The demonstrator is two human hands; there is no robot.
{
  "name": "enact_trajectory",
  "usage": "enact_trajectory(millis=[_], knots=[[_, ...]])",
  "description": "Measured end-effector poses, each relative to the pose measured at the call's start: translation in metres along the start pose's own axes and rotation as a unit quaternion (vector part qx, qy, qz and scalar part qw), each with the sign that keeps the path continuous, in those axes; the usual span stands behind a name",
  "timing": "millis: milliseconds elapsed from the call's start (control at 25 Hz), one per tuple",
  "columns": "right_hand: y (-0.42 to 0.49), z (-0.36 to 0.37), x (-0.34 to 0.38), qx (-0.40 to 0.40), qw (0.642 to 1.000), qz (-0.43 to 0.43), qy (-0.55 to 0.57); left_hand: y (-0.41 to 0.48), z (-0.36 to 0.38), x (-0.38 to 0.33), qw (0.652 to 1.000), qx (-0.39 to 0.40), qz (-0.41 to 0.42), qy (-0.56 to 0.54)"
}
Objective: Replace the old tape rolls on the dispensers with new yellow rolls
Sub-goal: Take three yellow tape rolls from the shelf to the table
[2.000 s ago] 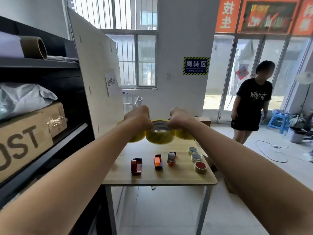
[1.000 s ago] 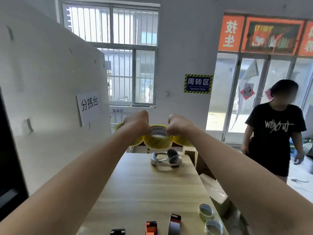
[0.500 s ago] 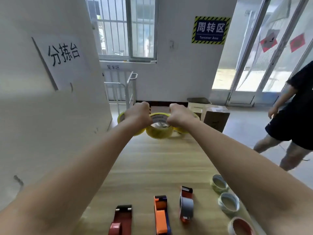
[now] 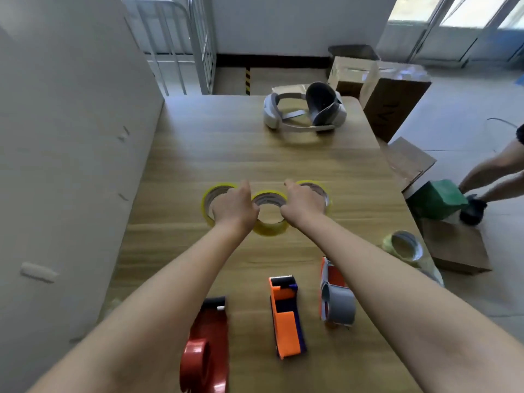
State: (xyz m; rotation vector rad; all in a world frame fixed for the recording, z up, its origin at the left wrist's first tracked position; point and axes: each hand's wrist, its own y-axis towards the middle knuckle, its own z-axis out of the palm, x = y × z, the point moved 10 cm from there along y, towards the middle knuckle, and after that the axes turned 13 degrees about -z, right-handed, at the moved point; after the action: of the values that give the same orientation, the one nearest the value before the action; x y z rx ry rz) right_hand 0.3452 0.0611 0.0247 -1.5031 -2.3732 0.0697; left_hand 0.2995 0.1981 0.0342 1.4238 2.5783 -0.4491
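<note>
The three new yellow rolls [image 4: 269,226] are now coming down onto the middle of the table [image 4: 255,154], having been held up in the air a moment ago; they seem to be touching the wood, though blur is hiding the contact. The left hand [image 4: 234,209] is gripping the left and middle rolls, the right hand [image 4: 303,207] the middle and right, fingers curled over the rims. The three dispensers [image 4: 286,316] are lying nearer, untouched, so swapping is only beginning
</note>
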Motion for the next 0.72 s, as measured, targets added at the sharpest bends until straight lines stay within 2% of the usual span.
enact_trajectory(millis=[200,360,600,720], knots=[[0.018,0.076,-0.009,0.022,0.999,-0.025,-0.031,0.015,0.077,0.030,0.999,0.020,-0.038,0.014],[0.014,0.104,-0.021,0.027,0.999,-0.021,0.004,0.010,0.105,0.034,0.999,0.020,-0.037,0.019],[0.007,0.121,-0.031,0.029,0.998,-0.046,0.043,0.002,0.119,0.037,0.998,0.021,-0.029,0.056],[0.007,0.093,-0.047,-0.039,0.995,-0.038,0.079,-0.002,0.117,0.037,0.996,0.031,-0.038,0.075]])
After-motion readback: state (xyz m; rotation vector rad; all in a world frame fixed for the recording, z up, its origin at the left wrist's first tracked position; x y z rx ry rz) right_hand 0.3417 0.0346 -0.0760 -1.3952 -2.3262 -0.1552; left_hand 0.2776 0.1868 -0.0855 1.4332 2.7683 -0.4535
